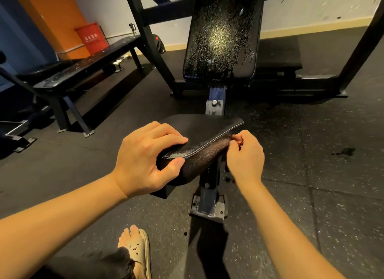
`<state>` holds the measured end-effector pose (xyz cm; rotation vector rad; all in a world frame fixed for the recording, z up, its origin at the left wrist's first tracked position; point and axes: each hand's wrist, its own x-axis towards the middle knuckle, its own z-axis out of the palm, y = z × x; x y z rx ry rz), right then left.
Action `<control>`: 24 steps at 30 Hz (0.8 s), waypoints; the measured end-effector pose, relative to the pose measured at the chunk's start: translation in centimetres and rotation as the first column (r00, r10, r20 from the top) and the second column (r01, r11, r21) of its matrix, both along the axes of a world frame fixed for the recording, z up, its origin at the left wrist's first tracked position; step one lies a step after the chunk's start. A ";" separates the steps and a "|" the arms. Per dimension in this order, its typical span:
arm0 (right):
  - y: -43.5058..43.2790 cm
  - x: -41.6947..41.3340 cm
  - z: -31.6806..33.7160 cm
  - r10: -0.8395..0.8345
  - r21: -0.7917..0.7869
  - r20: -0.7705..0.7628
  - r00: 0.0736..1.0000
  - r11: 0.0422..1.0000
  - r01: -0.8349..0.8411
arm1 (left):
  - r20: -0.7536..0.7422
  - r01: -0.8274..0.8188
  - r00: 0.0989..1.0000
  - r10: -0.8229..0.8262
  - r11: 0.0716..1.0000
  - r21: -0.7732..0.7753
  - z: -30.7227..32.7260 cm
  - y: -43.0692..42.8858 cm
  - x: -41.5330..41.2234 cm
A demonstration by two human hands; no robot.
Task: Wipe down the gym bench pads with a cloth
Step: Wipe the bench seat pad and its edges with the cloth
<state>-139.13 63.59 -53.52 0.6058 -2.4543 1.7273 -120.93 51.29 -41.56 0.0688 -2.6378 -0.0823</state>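
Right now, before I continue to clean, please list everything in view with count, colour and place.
seat pad: one, black, centre
back pad: one, black with shiny specks, upper centre, tilted
flat bench: one, black, left
red box: one, red, far left, behind the flat bench
frame: one, black, behind the back pad
floor: one, black speckled, all around
dark patch: one, on the floor, right
sandal: one, beige, bottom centre
left hand: one, grips the seat pad's near corner
right hand: one, fingers curled at the seat pad's right side; what it holds, I cannot tell
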 end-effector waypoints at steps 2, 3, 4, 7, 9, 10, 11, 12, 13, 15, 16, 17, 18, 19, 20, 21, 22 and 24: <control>0.2 3.8 2.1 0.003 -0.117 -0.065 0.998 0.993 -0.011 | 0.007 -0.004 1.000 0.004 1.000 0.004 0.0 0.0 0.0; 0.6 6.4 3.2 0.046 -0.188 -0.113 0.993 0.980 -0.066 | 0.011 -0.002 1.000 0.002 1.000 0.007 0.0 -0.1 0.0; 1.2 8.7 3.8 0.109 -0.243 -0.180 0.978 0.958 -0.152 | 0.013 -0.001 1.000 0.001 1.000 0.011 0.0 -0.1 -0.1; 2.2 10.7 3.6 0.215 -0.227 -0.335 0.917 0.926 -0.300 | 0.012 0.001 1.000 -0.002 1.000 0.020 0.0 -0.2 0.0; 1.6 7.3 2.3 0.149 -0.233 -0.224 0.963 0.951 -0.202 | 0.015 -0.001 1.000 0.000 1.000 0.009 0.0 0.0 0.0; 1.3 5.4 2.0 0.113 -0.230 -0.138 0.984 0.963 -0.143 | 0.019 -0.003 1.000 0.003 1.000 -0.001 0.1 0.0 0.0; 1.2 4.4 1.9 0.083 -0.212 -0.081 0.993 0.972 -0.099 | 0.020 -0.005 1.000 0.005 1.000 -0.007 0.1 0.1 0.0; 1.0 4.5 2.3 0.057 -0.210 -0.075 0.996 0.975 -0.071 | 0.019 -0.004 1.000 0.004 1.000 -0.007 0.2 0.1 0.0; 0.9 5.8 3.1 0.050 -0.225 -0.101 0.994 0.972 -0.072 | 0.020 -0.003 1.000 0.003 1.000 -0.001 0.2 0.1 0.0; 0.9 9.8 4.8 0.116 -0.284 -0.204 0.972 0.943 -0.172 | 0.020 -0.009 1.000 0.008 1.000 0.016 0.2 0.0 0.0; 1.0 11.0 4.8 0.149 -0.296 -0.262 0.954 0.928 -0.226 | 0.024 -0.010 1.000 0.010 1.000 0.021 0.1 0.0 0.0; 1.1 10.8 4.2 0.158 -0.292 -0.284 0.946 0.925 -0.242 | 0.027 -0.009 1.000 0.008 1.000 0.020 0.1 0.0 0.1; 1.1 9.6 3.0 0.134 -0.284 -0.258 0.957 0.936 -0.208 | 0.026 -0.006 1.000 0.006 1.000 0.014 0.1 0.0 0.1; 1.1 8.0 2.1 0.094 -0.265 -0.194 0.977 0.953 -0.144 | 0.023 -0.004 1.000 0.004 1.000 0.005 0.1 0.0 0.0; 1.2 6.6 1.3 0.068 -0.243 -0.129 0.989 0.965 -0.098 | 0.020 -0.004 1.000 0.004 1.000 -0.004 0.2 0.1 0.0; 1.4 6.4 1.3 0.069 -0.231 -0.101 0.993 0.969 -0.091 | 0.019 -0.003 1.000 0.004 1.000 -0.009 0.2 0.2 0.1; 1.3 7.0 1.7 0.084 -0.247 -0.124 0.989 0.962 -0.113 | 0.020 -0.001 1.000 0.001 1.000 -0.007 0.2 0.1 0.1; 1.2 9.5 3.2 0.149 -0.280 -0.234 0.961 0.936 -0.214 | 0.023 0.001 1.000 -0.001 1.000 0.006 0.2 0.1 0.1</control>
